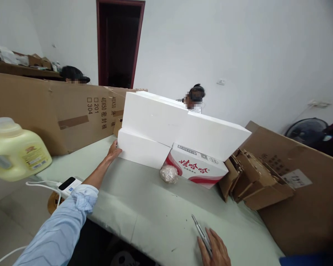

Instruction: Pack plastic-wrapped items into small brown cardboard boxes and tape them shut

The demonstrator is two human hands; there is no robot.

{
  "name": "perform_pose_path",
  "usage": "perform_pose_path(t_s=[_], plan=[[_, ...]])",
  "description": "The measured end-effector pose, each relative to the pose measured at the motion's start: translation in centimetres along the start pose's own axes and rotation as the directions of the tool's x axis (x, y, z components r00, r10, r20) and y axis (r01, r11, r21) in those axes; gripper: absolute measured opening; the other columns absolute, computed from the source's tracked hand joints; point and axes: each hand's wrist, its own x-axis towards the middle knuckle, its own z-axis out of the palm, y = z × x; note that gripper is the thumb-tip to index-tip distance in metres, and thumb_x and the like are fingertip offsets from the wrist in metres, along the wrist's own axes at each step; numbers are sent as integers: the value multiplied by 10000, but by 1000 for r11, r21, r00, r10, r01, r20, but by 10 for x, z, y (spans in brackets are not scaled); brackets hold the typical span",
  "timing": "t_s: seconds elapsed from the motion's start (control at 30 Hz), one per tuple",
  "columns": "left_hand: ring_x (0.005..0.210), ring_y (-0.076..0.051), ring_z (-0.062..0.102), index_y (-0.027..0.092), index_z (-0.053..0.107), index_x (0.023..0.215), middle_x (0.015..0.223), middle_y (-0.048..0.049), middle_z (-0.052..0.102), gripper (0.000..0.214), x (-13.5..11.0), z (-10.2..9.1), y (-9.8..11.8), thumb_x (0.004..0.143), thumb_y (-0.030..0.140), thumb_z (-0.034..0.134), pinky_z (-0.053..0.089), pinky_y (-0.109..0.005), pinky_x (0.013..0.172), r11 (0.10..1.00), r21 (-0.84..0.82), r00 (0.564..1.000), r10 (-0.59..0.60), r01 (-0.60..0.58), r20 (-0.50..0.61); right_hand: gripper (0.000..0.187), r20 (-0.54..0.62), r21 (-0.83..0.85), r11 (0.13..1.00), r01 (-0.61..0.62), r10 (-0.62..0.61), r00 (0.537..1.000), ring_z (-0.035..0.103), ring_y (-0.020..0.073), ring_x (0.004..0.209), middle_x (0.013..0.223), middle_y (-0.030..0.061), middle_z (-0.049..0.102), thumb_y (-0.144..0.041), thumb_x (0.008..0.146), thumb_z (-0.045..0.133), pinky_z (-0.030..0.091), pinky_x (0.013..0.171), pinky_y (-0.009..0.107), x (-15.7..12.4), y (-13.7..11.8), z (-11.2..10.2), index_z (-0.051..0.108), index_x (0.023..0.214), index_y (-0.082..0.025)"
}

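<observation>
My left hand point(113, 150) is at the left end of a low white box point(143, 147), its thumb on the front face and the other fingers partly hidden round the edge. Long white boxes point(166, 120) stand above and behind it. Near the front of the table, my right hand point(215, 249) holds a slim metal utility knife point(202, 233) between thumb and fingers, its tip pointing away from me. A red-and-white printed carton point(197, 166) sits right of the low box. Against its left corner rests a clear, crumpled ball of tape or plastic point(169, 174).
Large brown cartons point(80, 111) line the table's left back. Folded cardboard point(255, 181) leans at the right beside another big carton point(302, 199). A yellow detergent jug point(19, 151) and a cabled phone point(69, 184) are at left. Two people point(195, 98) are beyond the boxes.
</observation>
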Motion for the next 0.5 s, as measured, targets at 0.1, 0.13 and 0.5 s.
perform_pose_path(t_s=[0.1, 0.13, 0.5], plan=[[1202, -286, 708, 184, 635, 1425, 1423, -126, 668, 427, 3, -3, 4, 1045, 358, 725, 630, -508, 1002, 999, -32, 998, -15, 17, 54, 709, -23, 40, 995, -90, 90, 996, 635, 384, 1355, 1461, 195, 660, -733, 1013, 467, 542, 1148, 571, 41, -8, 13, 629, 1435, -186], [1192, -282, 711, 183, 636, 1423, 1414, -125, 671, 425, 4, -4, 5, 1046, 357, 725, 635, -502, 993, 999, -40, 997, -21, 24, 68, 767, -29, 56, 991, -125, 127, 992, 616, 392, 1379, 1488, 209, 636, -762, 995, 469, 523, 1166, 579, 60, -7, 14, 601, 1461, -167], [1137, -265, 723, 183, 633, 1420, 1378, -118, 680, 418, 20, 1, 8, 1047, 348, 724, 654, -468, 939, 987, -56, 985, -146, 152, 92, 1035, -155, 132, 929, -345, 363, 919, 629, 453, 1306, 1418, 333, 604, -824, 804, 558, 531, 1088, 613, 279, 74, -19, 532, 1471, -34]])
